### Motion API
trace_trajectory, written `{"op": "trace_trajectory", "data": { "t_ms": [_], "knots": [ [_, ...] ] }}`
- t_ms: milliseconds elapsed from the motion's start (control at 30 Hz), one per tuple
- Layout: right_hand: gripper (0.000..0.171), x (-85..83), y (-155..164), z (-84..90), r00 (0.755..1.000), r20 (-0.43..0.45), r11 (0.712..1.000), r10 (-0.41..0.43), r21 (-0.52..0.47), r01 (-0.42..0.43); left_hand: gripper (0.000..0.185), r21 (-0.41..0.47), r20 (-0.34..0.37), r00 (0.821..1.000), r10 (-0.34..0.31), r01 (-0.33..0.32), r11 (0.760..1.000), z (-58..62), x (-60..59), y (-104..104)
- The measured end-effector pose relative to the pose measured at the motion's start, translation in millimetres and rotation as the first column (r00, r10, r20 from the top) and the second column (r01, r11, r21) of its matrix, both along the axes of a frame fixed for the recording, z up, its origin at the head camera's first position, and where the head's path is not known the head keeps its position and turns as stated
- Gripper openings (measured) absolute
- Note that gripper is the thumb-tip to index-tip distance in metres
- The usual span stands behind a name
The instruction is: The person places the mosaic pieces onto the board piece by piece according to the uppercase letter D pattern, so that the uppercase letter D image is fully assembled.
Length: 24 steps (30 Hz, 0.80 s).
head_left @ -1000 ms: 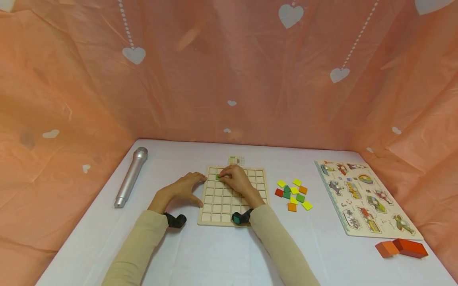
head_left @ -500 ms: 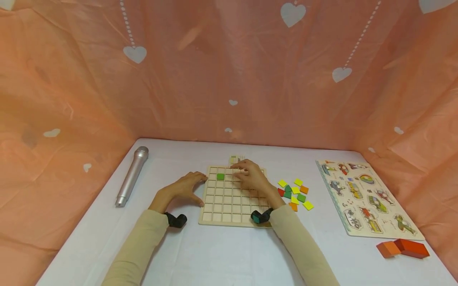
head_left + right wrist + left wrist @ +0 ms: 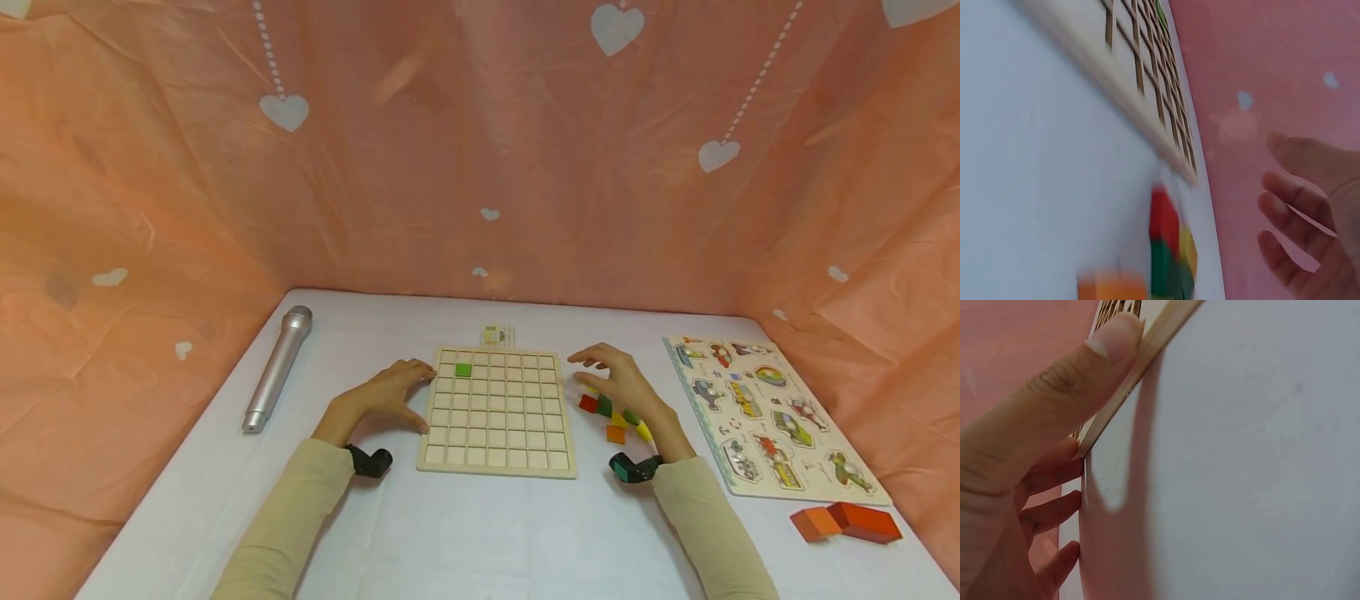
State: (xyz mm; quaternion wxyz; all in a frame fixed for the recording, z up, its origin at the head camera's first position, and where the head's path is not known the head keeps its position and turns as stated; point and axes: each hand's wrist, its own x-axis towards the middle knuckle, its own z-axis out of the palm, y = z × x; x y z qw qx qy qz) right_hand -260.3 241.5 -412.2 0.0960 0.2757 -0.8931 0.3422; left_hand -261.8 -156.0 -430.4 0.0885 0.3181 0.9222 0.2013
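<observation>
A wooden grid board [image 3: 497, 417] lies in the middle of the table, with one green square tile [image 3: 463, 370] in a cell of its upper left. My left hand [image 3: 386, 392] is spread at the board's left side. In the left wrist view its thumb [image 3: 1116, 340] rests on the board's edge and its fingertips are near the corner. My right hand [image 3: 621, 382], holding nothing, hovers with loosely bent fingers over the pile of small coloured tiles. Among these are a red tile [image 3: 588, 403] and an orange tile [image 3: 616, 434]; the hand hides part of the pile.
A small patterned card [image 3: 498, 336] lies just behind the board. A silver microphone [image 3: 277, 371] is at the left. On the right are a picture puzzle board [image 3: 757, 417] and two blocks, one orange [image 3: 815, 524] and one red-orange [image 3: 865, 522]. A pink curtain [image 3: 480, 167] surrounds the table.
My right hand has let go of the green tile, leaving it in its cell, and moved right across the board to the loose tiles. The left hand stays at the board's edge.
</observation>
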Motion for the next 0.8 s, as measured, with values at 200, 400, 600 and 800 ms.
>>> {"op": "trace_trajectory", "data": {
  "t_ms": [200, 400, 600, 800],
  "knots": [
    [0.019, 12.2, 38, -3.2, 0.992, 0.09, 0.996, -0.084, 0.029, 0.082, 0.091, -0.029, -0.005, 1.0, -0.002, 0.002, 1.0, -1.0, -3.3, 0],
    [0.013, 22.6, 64, -1.6, 0.971, 0.217, 0.992, -0.101, 0.1, 0.081, 0.091, -0.032, 0.004, 1.0, 0.002, -0.002, 0.999, 0.0, -3.7, 2],
    [0.019, 27.1, 78, -4.4, 0.947, 0.302, 0.985, -0.109, 0.161, 0.062, 0.089, -0.029, 0.005, 1.0, 0.003, -0.002, 1.0, -0.2, -3.6, 2],
    [0.026, 29.6, 85, -11.1, 0.942, 0.318, 0.983, -0.107, 0.179, 0.052, 0.089, -0.022, -0.016, 1.0, -0.016, 0.016, 1.0, -0.4, -4.1, 1]
  ]
}}
